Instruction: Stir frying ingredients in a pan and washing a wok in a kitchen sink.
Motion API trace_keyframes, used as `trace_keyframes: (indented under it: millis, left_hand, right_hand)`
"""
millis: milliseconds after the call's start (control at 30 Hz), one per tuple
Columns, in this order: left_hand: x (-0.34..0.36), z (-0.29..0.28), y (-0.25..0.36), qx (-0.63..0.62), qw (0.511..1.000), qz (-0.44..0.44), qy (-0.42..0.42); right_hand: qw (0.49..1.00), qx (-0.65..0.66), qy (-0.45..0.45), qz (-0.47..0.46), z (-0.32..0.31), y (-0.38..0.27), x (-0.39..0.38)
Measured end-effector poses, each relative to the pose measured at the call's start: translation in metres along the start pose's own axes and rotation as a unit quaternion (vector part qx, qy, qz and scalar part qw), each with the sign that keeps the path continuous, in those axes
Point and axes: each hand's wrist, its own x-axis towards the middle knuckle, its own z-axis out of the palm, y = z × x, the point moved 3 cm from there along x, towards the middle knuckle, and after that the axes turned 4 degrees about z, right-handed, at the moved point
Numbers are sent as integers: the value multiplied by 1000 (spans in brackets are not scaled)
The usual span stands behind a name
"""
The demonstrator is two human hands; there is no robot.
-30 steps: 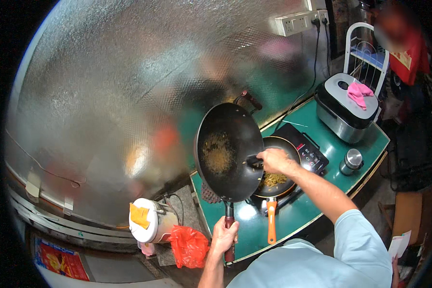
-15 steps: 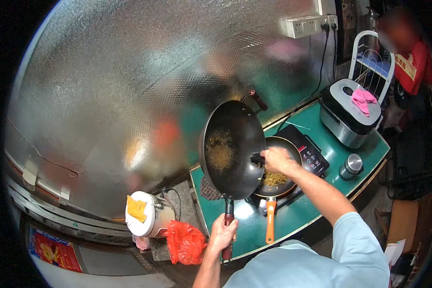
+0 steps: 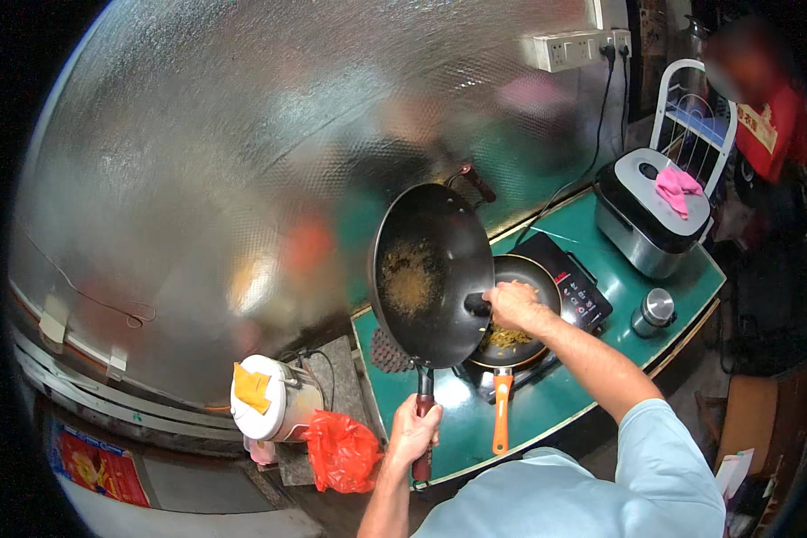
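Note:
My left hand (image 3: pixel 412 432) is wrapped round the dark red handle of a large black wok (image 3: pixel 403 327). The wok is tilted over the left side of a smaller frying pan (image 3: pixel 545 285), and brown residue clings to its inside. My right hand (image 3: pixel 514 308) is closed on a black utensil (image 3: pixel 478 305), whose dark end lies against the wok's right inner wall; its exact kind is hidden. Beneath that hand, yellowish-brown chopped food (image 3: pixel 508 337) lies in the frying pan. The pan's orange handle (image 3: pixel 501 421) points toward me.
The pan stands on a black induction cooker (image 3: pixel 585 296) on a green table (image 3: pixel 547 414). A rice cooker (image 3: pixel 646 229) with a pink cloth and a metal canister (image 3: pixel 655 312) stand right. At left are a white-lidded bucket (image 3: pixel 264 394) and red plastic bag (image 3: pixel 341 453). A foil-covered wall (image 3: pixel 242 179) rises behind.
The wok has shifted slightly left and up. My right hand and the black utensil have moved a little left and down along the wok's wall.

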Motion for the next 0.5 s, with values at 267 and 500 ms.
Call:
trace_keyframes:
  millis: [267,500]
  left_hand:
    - [-2,-3,-1,-7,1000,7,3]
    - [0,-2,2,-29,1000,4,-3]
  right_hand:
    - [993,-38,-79,73,-22,26,-18]
    - [998,16,34,-47,-3,0,-18]
